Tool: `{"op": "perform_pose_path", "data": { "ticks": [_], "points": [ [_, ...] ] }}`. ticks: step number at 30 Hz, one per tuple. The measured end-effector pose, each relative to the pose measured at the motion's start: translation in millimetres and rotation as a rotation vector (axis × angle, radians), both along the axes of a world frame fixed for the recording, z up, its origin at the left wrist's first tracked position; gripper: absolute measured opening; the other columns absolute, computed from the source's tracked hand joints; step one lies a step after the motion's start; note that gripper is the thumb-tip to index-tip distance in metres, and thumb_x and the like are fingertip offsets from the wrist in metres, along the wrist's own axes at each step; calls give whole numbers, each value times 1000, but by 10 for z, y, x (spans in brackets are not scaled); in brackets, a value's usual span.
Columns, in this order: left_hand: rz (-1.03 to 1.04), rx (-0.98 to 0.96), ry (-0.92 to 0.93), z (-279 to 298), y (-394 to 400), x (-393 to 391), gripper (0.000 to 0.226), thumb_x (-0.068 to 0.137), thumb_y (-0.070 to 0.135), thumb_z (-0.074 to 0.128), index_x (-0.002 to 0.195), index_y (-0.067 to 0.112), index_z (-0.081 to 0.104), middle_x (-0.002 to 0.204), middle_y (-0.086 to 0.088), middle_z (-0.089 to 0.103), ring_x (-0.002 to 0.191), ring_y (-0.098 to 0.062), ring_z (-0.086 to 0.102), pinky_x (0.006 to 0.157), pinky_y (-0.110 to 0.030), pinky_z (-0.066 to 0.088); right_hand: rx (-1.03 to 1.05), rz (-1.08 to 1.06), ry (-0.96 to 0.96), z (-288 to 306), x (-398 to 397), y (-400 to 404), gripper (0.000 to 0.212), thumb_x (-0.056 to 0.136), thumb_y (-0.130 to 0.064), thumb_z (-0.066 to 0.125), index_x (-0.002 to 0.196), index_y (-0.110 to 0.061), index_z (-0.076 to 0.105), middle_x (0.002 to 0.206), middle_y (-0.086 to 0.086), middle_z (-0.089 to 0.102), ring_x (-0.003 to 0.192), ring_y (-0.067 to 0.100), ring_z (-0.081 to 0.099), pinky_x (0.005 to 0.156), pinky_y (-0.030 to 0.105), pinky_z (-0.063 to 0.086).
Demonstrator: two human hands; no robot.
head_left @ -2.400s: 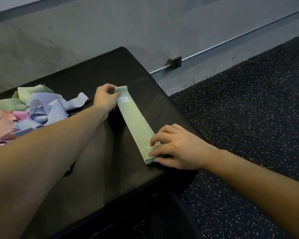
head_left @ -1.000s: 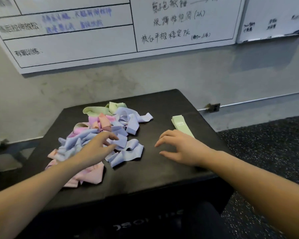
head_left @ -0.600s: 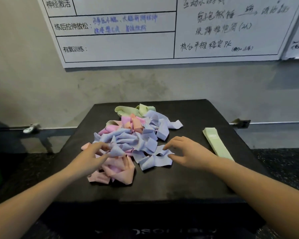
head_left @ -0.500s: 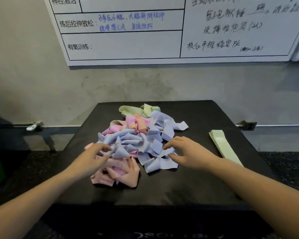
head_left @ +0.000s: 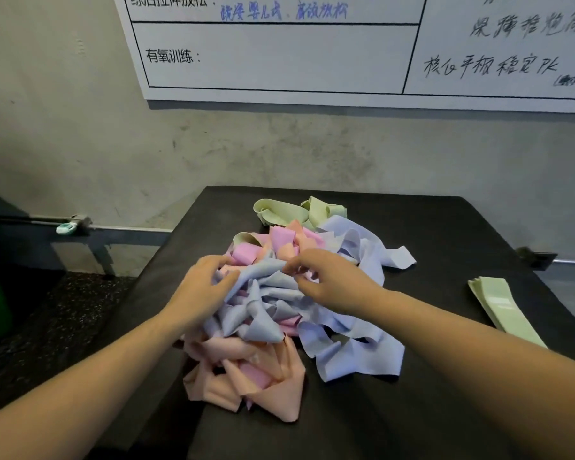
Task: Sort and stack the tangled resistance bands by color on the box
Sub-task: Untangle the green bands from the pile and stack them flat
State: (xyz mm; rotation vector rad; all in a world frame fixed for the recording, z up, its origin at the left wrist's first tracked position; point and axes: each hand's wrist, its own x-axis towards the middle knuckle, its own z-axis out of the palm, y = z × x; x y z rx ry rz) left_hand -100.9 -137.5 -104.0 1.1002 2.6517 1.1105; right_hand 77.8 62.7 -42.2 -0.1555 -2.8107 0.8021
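- While both my hands sit on the heap of bands (head_left: 279,300) in the middle of the black box (head_left: 445,234), bare dark surface lies open toward its right edge and its near edge.
- My left hand (head_left: 203,290) has fingers curled into a blue band (head_left: 263,277) on the heap's left side, gripping it.
- My right hand (head_left: 332,280) pinches the same blue strip at its top, as far as I can tell; the fingertips are partly hidden.
- Thin, soft, matte ribbons make up the heap: blue on top and to the right, pink bands (head_left: 246,257) in the middle, peach bands (head_left: 256,376) nearest me, crumpled green bands (head_left: 289,212) at the far side.
- Well apart, by the right edge, lies a flat, neat green stack (head_left: 502,307).
- On the wall a whiteboard (head_left: 279,58) reads "有氧训练:".
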Motion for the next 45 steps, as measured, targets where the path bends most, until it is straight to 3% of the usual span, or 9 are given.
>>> {"op": "perform_pose_path", "data": {
  "ticks": [5, 10, 15, 21, 26, 32, 36, 39, 45],
  "points": [
    [-85, -28, 59, -305, 31, -292, 54, 87, 58, 42, 121, 24, 68, 126, 14, 60, 123, -7, 51, 110, -36, 39, 50, 49, 47, -117, -808, -82, 28, 97, -10, 55, 118, -20, 71, 116, -5, 68, 97, 6, 53, 87, 22, 41],
    [-67, 78, -73, -677, -30, -244, 56, 89, 62, 35, 125, 29, 61, 128, 9, 54, 120, -1, 47, 109, -29, 37, 199, 86, -49, -279, -1563, -128, 40, 95, -5, 50, 126, -24, 66, 132, -1, 62, 120, 19, 54, 101, 35, 44],
    [-40, 83, -28, -745, -15, -245, 55, 92, 58, 34, 124, 25, 63, 125, 10, 53, 113, -6, 52, 100, -28, 41, 301, 103, -131, -477, -1994, -56, 40, 97, -15, 55, 136, -25, 61, 133, -2, 64, 119, 21, 56, 84, 24, 38],
    [-35, 77, 2, -761, -40, -246, 48, 93, 56, 34, 120, 28, 62, 125, 11, 53, 111, -7, 53, 97, -32, 44, 367, -67, -107, -618, -1955, -29, 24, 99, -31, 54, 108, -32, 75, 102, 1, 74, 95, 25, 63, 88, 35, 50],
    [-26, 74, 9, -739, -50, -202, 52, 93, 58, 31, 122, 27, 61, 125, 10, 54, 110, -6, 52, 96, -34, 45, 234, -45, 7, -549, -1638, 27, 18, 94, -32, 64, 91, -25, 81, 86, 1, 73, 87, 20, 61, 69, 31, 40],
    [25, 157, -21, -728, -67, -150, 44, 94, 55, 44, 135, 39, 46, 126, 13, 55, 110, -8, 56, 96, -39, 51, 411, 68, 181, -460, -1120, 93, 21, 94, -43, 61, 86, -30, 75, 84, -12, 70, 91, 17, 56, 92, 47, 41],
    [64, 171, -43, -706, -97, -99, 59, 95, 54, 52, 149, 43, 30, 137, 18, 50, 113, -8, 57, 94, -35, 50, 438, 72, 253, -383, -783, 134, 15, 95, -33, 64, 91, -24, 74, 92, -7, 72, 91, 17, 59, 85, 32, 35],
    [60, 129, -41, -684, -69, -85, 57, 100, 46, 55, 152, 42, 31, 133, 16, 50, 113, -10, 57, 96, -37, 51, 308, 60, 169, -281, -726, 161, 14, 98, -28, 60, 96, -20, 71, 95, -3, 70, 90, 19, 57, 83, 38, 48],
    [53, 129, -155, -504, 0, -199, 68, 82, 54, 58, 144, 29, 46, 127, 10, 52, 110, -5, 57, 103, -41, 49, 226, -27, 36, -233, -1241, 7, 33, 99, -24, 54, 132, -26, 60, 131, -5, 64, 119, 20, 57, 102, 29, 33]
  ]
}}
